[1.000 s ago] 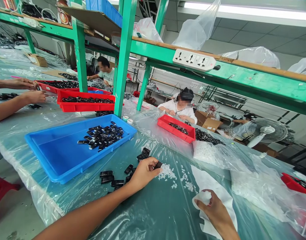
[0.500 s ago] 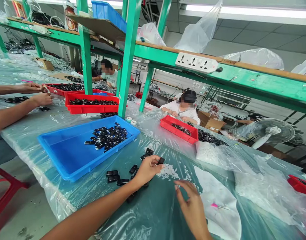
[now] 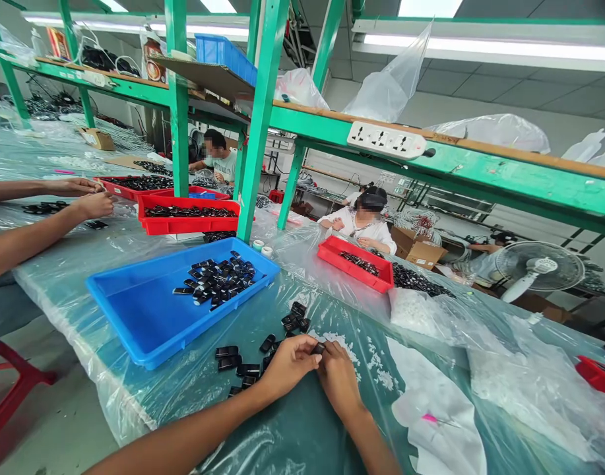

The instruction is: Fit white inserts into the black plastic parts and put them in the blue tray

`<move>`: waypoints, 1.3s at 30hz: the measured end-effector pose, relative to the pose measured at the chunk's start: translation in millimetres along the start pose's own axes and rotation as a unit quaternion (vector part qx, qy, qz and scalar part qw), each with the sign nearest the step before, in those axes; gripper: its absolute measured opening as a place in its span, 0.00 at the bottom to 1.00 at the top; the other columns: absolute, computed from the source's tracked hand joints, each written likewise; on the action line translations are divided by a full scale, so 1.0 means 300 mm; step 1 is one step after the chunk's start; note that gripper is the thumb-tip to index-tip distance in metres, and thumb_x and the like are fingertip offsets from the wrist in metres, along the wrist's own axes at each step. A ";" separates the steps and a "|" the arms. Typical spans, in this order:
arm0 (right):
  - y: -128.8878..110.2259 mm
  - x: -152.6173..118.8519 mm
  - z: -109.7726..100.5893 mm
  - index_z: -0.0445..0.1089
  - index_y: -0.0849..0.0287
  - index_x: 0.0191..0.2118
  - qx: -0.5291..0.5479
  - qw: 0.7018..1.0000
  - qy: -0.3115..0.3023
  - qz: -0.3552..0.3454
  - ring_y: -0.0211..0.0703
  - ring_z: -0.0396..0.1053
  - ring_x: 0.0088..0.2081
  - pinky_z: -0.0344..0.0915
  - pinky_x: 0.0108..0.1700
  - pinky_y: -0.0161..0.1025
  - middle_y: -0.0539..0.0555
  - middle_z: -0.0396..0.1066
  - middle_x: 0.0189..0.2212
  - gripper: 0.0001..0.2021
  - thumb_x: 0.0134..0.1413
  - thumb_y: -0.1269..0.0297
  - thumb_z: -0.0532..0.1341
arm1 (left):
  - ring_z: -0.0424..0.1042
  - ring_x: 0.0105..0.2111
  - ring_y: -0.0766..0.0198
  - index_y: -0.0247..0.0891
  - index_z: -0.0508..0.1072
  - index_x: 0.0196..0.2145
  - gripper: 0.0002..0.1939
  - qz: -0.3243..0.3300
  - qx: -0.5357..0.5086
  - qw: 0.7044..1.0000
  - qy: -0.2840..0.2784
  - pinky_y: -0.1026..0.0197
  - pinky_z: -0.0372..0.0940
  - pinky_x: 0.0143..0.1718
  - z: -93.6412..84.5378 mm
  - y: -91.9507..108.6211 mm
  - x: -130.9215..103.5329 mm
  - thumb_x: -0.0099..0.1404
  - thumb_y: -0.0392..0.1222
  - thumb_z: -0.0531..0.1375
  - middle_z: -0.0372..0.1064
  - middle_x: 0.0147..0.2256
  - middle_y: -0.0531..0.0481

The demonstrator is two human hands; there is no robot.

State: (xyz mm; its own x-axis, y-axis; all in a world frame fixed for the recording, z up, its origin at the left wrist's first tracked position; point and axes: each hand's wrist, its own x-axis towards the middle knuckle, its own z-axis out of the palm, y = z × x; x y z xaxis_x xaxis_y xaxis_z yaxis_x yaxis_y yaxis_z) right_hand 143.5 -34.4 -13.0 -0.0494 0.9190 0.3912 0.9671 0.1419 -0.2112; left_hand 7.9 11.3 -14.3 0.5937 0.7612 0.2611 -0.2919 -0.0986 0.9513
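Note:
My left hand pinches a small black plastic piece above the film-covered table. Against that piece's other end, the fingers of my right hand are pressed together; whether they hold something small is hidden. Similar black pieces lie loose behind and to the left of my left hand. Just beyond my right hand are scattered tiny white bits. A blue tray farther back on the left holds a heap of black pieces at its right end.
A white sheet with a pink-ended tool lies on the right, near plastic bags of white bits. Red trays stand farther back. A green shelf frame rises behind the blue tray. Another person's hands work at left.
My right hand has moved left from beside the white bits to my left hand, and its fingers have closed at the black piece. The view has tilted slightly upward.

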 end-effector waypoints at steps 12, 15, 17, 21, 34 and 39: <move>0.009 -0.010 0.001 0.72 0.57 0.31 0.060 0.997 0.038 0.040 0.50 0.65 0.35 0.60 0.38 0.43 0.55 0.69 0.30 0.12 0.49 0.75 0.52 | 0.69 0.34 0.60 0.32 0.72 0.37 0.12 0.010 0.089 0.996 0.001 0.63 0.63 0.34 0.009 0.035 -0.021 0.59 0.43 0.60 0.69 0.34 0.44; 0.018 -0.014 -0.007 0.73 0.57 0.33 0.110 0.990 0.065 0.060 0.49 0.66 0.37 0.60 0.42 0.44 0.54 0.71 0.31 0.11 0.51 0.72 0.54 | 0.69 0.34 0.60 0.31 0.71 0.37 0.12 0.003 0.093 0.996 0.001 0.63 0.62 0.32 0.007 0.040 -0.023 0.59 0.44 0.60 0.69 0.33 0.45; 0.028 -0.029 -0.024 0.73 0.57 0.37 0.151 0.980 0.096 0.089 0.48 0.67 0.40 0.62 0.44 0.43 0.55 0.72 0.35 0.11 0.54 0.68 0.53 | 0.69 0.31 0.61 0.31 0.71 0.36 0.13 -0.002 0.085 0.996 -0.014 0.64 0.62 0.31 0.009 0.041 -0.026 0.58 0.44 0.61 0.68 0.31 0.46; 0.037 -0.093 -0.073 0.72 0.58 0.43 0.228 0.951 0.147 0.149 0.46 0.69 0.42 0.66 0.41 0.39 0.56 0.71 0.41 0.15 0.59 0.59 0.52 | 0.67 0.26 0.64 0.32 0.71 0.34 0.12 -0.019 0.077 0.995 -0.053 0.65 0.60 0.28 0.024 0.046 -0.036 0.58 0.45 0.60 0.67 0.26 0.49; 0.004 -0.187 -0.058 0.75 0.53 0.42 0.352 0.901 0.161 0.195 0.49 0.68 0.44 0.64 0.45 0.44 0.56 0.71 0.40 0.14 0.52 0.55 0.60 | 0.60 0.24 0.67 0.34 0.76 0.37 0.13 0.005 0.173 0.980 -0.101 0.67 0.53 0.25 0.028 0.056 -0.053 0.61 0.46 0.58 0.66 0.26 0.50; 0.004 -0.201 -0.039 0.76 0.53 0.39 0.373 0.881 0.159 0.245 0.52 0.67 0.46 0.65 0.47 0.45 0.56 0.72 0.43 0.14 0.49 0.53 0.61 | 0.60 0.23 0.67 0.34 0.76 0.35 0.17 -0.011 0.124 0.984 -0.129 0.67 0.55 0.25 0.031 0.064 -0.048 0.60 0.51 0.58 0.63 0.23 0.51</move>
State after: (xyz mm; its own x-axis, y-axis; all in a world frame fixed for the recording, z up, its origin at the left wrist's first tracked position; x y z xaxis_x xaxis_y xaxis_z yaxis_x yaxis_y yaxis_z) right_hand 150.7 -93.9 -26.4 0.5153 0.8040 0.2967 0.4148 0.0690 -0.9073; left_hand 0.7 -7.4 1.8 0.7779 0.5795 0.2431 -0.1050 -0.2615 0.9595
